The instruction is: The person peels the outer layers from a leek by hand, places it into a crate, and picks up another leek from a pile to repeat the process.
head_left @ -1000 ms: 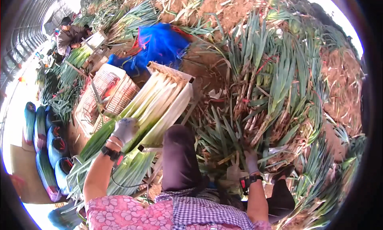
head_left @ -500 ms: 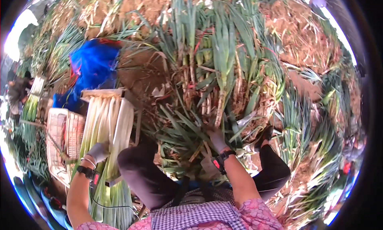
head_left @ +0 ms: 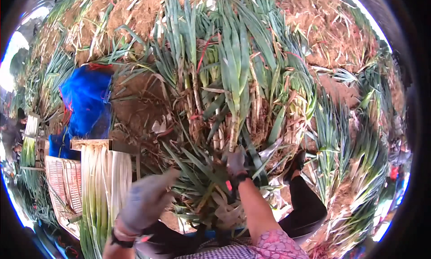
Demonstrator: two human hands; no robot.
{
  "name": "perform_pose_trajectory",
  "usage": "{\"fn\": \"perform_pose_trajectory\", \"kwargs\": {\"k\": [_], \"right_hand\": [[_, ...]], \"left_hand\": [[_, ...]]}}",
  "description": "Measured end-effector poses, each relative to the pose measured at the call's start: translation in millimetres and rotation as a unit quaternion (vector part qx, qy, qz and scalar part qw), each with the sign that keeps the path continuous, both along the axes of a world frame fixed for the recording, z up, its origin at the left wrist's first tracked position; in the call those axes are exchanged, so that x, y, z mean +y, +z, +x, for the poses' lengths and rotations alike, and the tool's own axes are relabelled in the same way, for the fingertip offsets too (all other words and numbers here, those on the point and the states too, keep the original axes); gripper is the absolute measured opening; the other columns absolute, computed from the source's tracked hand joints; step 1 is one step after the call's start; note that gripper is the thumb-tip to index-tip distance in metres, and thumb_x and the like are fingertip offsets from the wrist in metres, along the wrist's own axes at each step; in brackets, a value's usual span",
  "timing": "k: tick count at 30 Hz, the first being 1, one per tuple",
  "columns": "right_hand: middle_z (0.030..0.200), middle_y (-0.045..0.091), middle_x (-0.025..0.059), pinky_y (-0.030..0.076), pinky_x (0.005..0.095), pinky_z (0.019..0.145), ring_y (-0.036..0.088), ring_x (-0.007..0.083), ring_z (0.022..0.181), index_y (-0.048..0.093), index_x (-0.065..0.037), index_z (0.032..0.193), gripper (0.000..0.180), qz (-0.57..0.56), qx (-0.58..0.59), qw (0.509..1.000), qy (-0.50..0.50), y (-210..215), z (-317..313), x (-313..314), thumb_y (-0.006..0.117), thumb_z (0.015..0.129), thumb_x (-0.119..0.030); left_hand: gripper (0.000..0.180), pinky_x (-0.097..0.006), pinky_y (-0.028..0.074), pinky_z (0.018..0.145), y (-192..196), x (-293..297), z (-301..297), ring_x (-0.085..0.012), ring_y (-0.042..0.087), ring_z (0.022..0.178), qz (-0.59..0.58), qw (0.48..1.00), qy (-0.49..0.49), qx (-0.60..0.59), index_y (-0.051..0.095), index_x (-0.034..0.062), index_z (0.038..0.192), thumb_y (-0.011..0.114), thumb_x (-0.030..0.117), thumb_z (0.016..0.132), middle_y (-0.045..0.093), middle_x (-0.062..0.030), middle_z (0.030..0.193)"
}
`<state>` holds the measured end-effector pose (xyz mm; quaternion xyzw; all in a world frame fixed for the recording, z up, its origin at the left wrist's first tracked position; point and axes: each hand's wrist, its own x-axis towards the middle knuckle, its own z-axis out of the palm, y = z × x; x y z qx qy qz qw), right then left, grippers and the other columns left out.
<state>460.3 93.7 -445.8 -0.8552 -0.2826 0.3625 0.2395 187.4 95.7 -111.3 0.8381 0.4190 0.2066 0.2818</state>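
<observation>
A big heap of uncleaned leeks [head_left: 233, 79] with green leaves and dirty stalks lies on the soil in front of me. My right hand [head_left: 235, 162], in a grey glove, is closed around the base of one leek stalk [head_left: 234, 129] in that heap. Blurred and also grey-gloved, my left hand [head_left: 146, 200] hovers in the air with its fingers apart, holding nothing. It is just right of a wooden crate [head_left: 92, 144] filled with cleaned white-and-green leeks [head_left: 101, 191].
A blue bag [head_left: 85, 106] lies left of the heap. A woven basket [head_left: 63, 187] stands left of the crate. More leeks [head_left: 341, 147] lie to the right on brown soil [head_left: 332, 30]. My dark-trousered legs [head_left: 307, 205] are folded under me.
The view has swung to the right, onto the heap. My left hand has left the crate of cleaned leeks and lifted toward the heap. My right hand has reached further into the heap and gripped a stalk.
</observation>
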Motion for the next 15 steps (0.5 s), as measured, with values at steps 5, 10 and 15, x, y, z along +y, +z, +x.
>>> {"fn": "perform_pose_trajectory", "kwargs": {"k": [5, 10, 15], "right_hand": [[0.097, 0.062, 0.0265, 0.045, 0.0491, 0.083, 0.059, 0.0429, 0.092, 0.053, 0.001, 0.111, 0.043, 0.174, -0.013, 0.981, 0.086, 48.2, -26.2, -25.3, 0.06, 0.077, -0.025], [0.092, 0.062, 0.0262, 0.045, 0.0475, 0.083, 0.059, 0.044, 0.091, 0.051, 0.0, 0.113, 0.043, 0.093, -0.032, 0.992, 0.079, 51.6, 1.1, -51.1, 0.059, 0.077, -0.021], [0.084, 0.064, 0.0204, 0.048, 0.0394, 0.064, 0.063, 0.0352, 0.076, 0.058, -0.002, 0.104, 0.032, 0.257, 0.023, 0.958, 0.126, 154.8, -32.2, -78.5, 0.062, 0.075, -0.013]], "left_hand": [[0.027, -0.032, 0.051, 0.072, -59.4, 6.0, 42.6, -0.0282, 0.066, 0.083, -0.055, 0.998, 0.025, -0.024, 0.064, 0.0004, 0.107, 0.061, 0.007, 0.081, 0.067, -0.0145, 0.089], [0.031, -0.034, 0.051, 0.072, -108.1, 19.4, 48.5, -0.0277, 0.065, 0.08, -0.068, 0.994, 0.032, -0.081, 0.062, 0.0006, 0.112, 0.06, 0.012, 0.083, 0.067, -0.0135, 0.084], [0.036, -0.029, 0.051, 0.078, -132.7, 36.3, 40.5, -0.0193, 0.065, 0.087, -0.266, 0.951, 0.09, -0.132, 0.058, -0.0013, 0.12, 0.058, 0.016, 0.089, 0.068, -0.0087, 0.096]]}}
